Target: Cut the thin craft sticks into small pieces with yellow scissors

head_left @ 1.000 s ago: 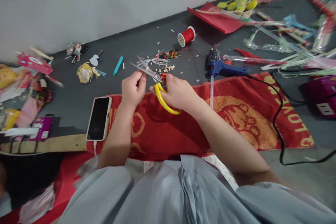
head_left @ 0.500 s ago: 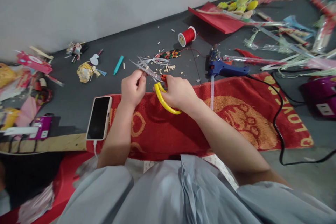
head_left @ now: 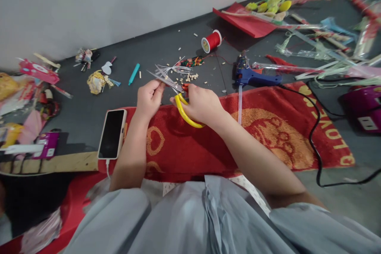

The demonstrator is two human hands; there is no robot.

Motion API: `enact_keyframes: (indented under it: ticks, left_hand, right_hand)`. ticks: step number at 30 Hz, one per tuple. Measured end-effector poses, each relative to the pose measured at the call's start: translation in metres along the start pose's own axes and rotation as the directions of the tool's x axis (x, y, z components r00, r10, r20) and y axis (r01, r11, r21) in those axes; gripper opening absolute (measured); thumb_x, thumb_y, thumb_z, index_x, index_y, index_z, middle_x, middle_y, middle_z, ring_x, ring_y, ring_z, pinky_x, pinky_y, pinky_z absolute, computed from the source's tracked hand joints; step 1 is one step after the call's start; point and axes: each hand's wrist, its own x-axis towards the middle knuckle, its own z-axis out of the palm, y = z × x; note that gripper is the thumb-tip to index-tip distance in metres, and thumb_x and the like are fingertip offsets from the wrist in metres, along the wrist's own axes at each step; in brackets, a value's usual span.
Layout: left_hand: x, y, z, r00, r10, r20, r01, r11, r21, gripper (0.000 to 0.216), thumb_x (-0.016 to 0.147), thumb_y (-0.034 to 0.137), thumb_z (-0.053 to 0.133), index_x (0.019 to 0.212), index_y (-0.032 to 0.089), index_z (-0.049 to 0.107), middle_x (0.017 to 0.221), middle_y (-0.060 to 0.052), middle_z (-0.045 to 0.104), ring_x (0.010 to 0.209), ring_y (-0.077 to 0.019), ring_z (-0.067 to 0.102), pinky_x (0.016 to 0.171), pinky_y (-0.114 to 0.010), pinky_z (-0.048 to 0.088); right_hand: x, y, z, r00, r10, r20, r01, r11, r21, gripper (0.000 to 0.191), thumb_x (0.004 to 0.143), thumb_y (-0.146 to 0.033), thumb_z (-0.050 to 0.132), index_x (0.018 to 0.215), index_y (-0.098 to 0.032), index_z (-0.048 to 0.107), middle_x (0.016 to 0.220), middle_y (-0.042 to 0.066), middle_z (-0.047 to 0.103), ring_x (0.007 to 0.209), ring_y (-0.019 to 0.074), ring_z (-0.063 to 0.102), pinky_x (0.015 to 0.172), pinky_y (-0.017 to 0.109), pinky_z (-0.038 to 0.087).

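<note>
My right hand (head_left: 202,104) grips a pair of scissors (head_left: 185,116) by their yellow handles. The blades are parted and point to the upper left, toward my left fingertips. Something small and red-orange shows by the right fingers, its kind unclear. My left hand (head_left: 149,97) is closed in a pinch beside the blades; a tiny pale piece shows between the blades near it. Just beyond lie small cream pieces (head_left: 193,76), a bundle of thin white strands (head_left: 174,69) and a patterned red-and-green item (head_left: 193,62).
A red towel (head_left: 184,154) lies under my forearms, with a phone (head_left: 112,134) at its left. A blue glue gun (head_left: 256,76) rests right, its black cord (head_left: 319,143) trailing over the towel. Behind are a red thread spool (head_left: 212,41) and a teal marker (head_left: 134,74). Craft pieces lie at both sides.
My left hand has shifted very slightly left and down, its thumb a little lower. The scissors and my right hand have barely moved; the blades remain parted.
</note>
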Motion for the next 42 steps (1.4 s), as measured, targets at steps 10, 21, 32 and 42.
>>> enact_keyframes:
  ticks: [10, 21, 32, 42]
  left_hand:
    - [0.002, 0.005, -0.007, 0.994, 0.097, 0.048, -0.095, 0.994, -0.047, 0.052, 0.093, 0.053, 0.042, 0.055, 0.019, 0.046, 0.049, 0.003, 0.044, 0.044, -0.0072, 0.045, 0.043, -0.024, 0.033]
    - [-0.001, 0.014, -0.007, 0.998, -0.03, 0.054, 0.032, 0.999, -0.038, 0.058, 0.087, 0.068, 0.039, 0.055, 0.02, 0.044, 0.048, 0.003, 0.042, 0.044, -0.0067, 0.043, 0.044, -0.023, 0.033]
    - [0.002, 0.008, -0.007, 0.986, -0.102, 0.131, 0.118, 0.986, -0.121, 0.06, 0.085, 0.069, 0.044, 0.051, 0.02, 0.043, 0.047, 0.002, 0.041, 0.043, -0.0079, 0.042, 0.045, -0.026, 0.036]
    - [-0.001, -0.015, -0.016, 0.859, -0.191, 0.474, 0.362, 0.883, -0.3, 0.051, 0.081, 0.071, 0.048, 0.079, 0.023, 0.063, 0.04, 0.006, 0.031, 0.031, -0.0043, 0.025, 0.033, -0.02, 0.022]
  right_hand:
    - [0.006, 0.007, 0.012, 0.983, -0.151, -0.108, 0.153, 0.988, 0.008, 0.065, 0.087, -0.068, 0.037, 0.109, -0.008, 0.052, 0.107, 0.019, 0.065, 0.1, 0.0307, 0.062, 0.085, 0.038, 0.044]
    - [0.004, 0.001, 0.002, 0.999, -0.032, -0.037, 0.034, 0.999, 0.036, 0.044, 0.082, -0.048, 0.048, 0.104, -0.012, 0.058, 0.099, 0.014, 0.07, 0.087, 0.0292, 0.066, 0.073, 0.036, 0.046]
    - [0.005, 0.005, 0.004, 0.997, -0.071, -0.035, 0.071, 0.997, -0.01, 0.049, 0.086, -0.05, 0.043, 0.109, -0.009, 0.055, 0.105, 0.017, 0.068, 0.093, 0.0306, 0.065, 0.077, 0.036, 0.045]
    - [0.004, 0.012, 0.005, 0.978, -0.206, -0.044, 0.204, 0.978, -0.04, 0.057, 0.086, -0.059, 0.044, 0.109, -0.008, 0.052, 0.107, 0.019, 0.064, 0.1, 0.0312, 0.06, 0.085, 0.037, 0.042]
